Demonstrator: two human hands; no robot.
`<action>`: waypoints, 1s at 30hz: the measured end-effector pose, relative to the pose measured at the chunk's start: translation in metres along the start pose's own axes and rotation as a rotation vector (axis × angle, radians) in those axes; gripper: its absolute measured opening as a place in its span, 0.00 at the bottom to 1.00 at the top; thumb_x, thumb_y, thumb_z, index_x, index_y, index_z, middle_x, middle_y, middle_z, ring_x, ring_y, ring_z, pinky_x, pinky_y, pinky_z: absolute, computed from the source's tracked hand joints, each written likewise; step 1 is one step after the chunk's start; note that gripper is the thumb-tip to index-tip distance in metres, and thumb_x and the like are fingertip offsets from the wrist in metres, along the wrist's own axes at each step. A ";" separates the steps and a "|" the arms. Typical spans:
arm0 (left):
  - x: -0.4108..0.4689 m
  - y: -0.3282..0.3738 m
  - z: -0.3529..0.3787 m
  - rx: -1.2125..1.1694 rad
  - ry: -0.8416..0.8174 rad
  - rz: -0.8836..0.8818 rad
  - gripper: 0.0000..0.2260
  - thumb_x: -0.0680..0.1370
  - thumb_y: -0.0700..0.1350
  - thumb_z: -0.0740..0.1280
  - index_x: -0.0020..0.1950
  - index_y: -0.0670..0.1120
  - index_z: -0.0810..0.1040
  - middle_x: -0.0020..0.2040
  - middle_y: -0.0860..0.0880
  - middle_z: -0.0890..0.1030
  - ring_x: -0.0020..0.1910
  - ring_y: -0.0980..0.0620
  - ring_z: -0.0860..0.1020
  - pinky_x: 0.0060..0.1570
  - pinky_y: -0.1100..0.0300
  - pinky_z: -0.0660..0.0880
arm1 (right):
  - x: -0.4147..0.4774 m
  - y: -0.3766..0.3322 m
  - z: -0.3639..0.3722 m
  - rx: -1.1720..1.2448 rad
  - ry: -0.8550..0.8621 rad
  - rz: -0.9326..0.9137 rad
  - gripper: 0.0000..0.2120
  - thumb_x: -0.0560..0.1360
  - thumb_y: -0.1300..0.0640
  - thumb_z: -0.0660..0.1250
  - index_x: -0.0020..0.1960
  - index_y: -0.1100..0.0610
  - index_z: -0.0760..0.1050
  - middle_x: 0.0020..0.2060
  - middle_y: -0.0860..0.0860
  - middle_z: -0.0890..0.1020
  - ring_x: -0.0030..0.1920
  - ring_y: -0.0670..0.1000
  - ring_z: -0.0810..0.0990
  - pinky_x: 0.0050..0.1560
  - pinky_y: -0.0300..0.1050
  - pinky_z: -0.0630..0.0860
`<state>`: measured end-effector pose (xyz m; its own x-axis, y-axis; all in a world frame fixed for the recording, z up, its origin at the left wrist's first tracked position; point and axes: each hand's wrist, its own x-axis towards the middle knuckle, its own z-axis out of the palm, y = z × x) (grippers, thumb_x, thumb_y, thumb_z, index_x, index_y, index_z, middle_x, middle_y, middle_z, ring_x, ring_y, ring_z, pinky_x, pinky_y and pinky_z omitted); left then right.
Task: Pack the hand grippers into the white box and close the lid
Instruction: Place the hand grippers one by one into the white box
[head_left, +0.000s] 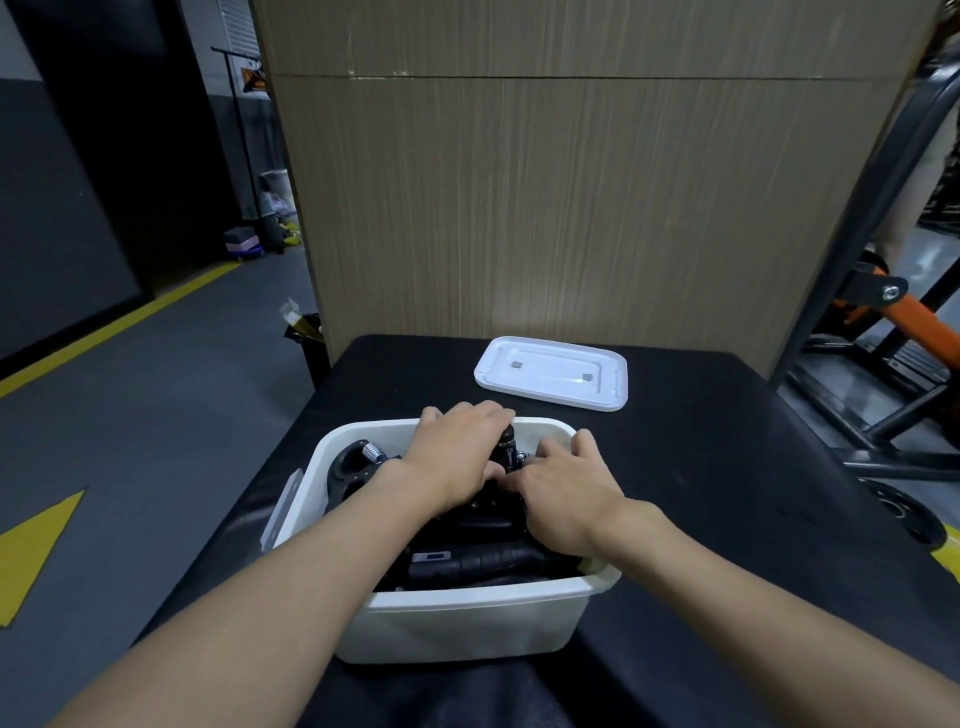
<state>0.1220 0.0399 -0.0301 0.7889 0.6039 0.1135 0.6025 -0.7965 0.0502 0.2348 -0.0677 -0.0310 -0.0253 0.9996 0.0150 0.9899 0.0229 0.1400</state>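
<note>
The white box (467, 618) stands open on the black table, filled with several black hand grippers (483, 564) with steel springs. Both my hands are inside it. My left hand (457, 457) lies over the grippers near the far wall, its fingers curled round one black hand gripper (506, 441) that sticks up there. My right hand (563, 486) presses down beside it, its fingers curled onto the same gripper. The white lid (553, 371) lies flat on the table behind the box, apart from it.
The black table (727, 493) carries the box and lid. A tall brown wood-grain panel (571, 182) rises right behind it. A black and orange gym machine (883, 322) stands at the right. Grey floor with yellow markings (41, 545) lies to the left.
</note>
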 end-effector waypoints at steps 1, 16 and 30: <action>0.000 -0.001 0.000 0.014 -0.009 0.003 0.25 0.76 0.51 0.70 0.71 0.50 0.67 0.69 0.54 0.71 0.66 0.48 0.69 0.61 0.46 0.65 | 0.001 0.000 0.000 -0.009 -0.010 0.003 0.17 0.74 0.60 0.55 0.57 0.46 0.75 0.42 0.46 0.77 0.48 0.51 0.62 0.46 0.52 0.51; 0.000 0.000 0.001 0.084 -0.003 0.002 0.32 0.78 0.48 0.69 0.77 0.48 0.57 0.71 0.52 0.70 0.69 0.49 0.68 0.63 0.48 0.66 | 0.007 -0.011 0.005 0.010 0.052 0.073 0.06 0.75 0.61 0.57 0.48 0.54 0.72 0.48 0.52 0.81 0.54 0.54 0.71 0.58 0.51 0.62; -0.010 0.010 0.015 0.188 -0.034 -0.052 0.37 0.79 0.40 0.64 0.80 0.45 0.43 0.81 0.52 0.48 0.80 0.50 0.51 0.74 0.44 0.53 | -0.001 0.009 0.006 0.076 0.201 0.242 0.06 0.74 0.57 0.58 0.47 0.51 0.73 0.44 0.46 0.78 0.53 0.52 0.71 0.48 0.49 0.59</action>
<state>0.1222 0.0262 -0.0453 0.7577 0.6475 0.0817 0.6521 -0.7466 -0.1313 0.2445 -0.0682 -0.0353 0.1924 0.9526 0.2355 0.9780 -0.2059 0.0340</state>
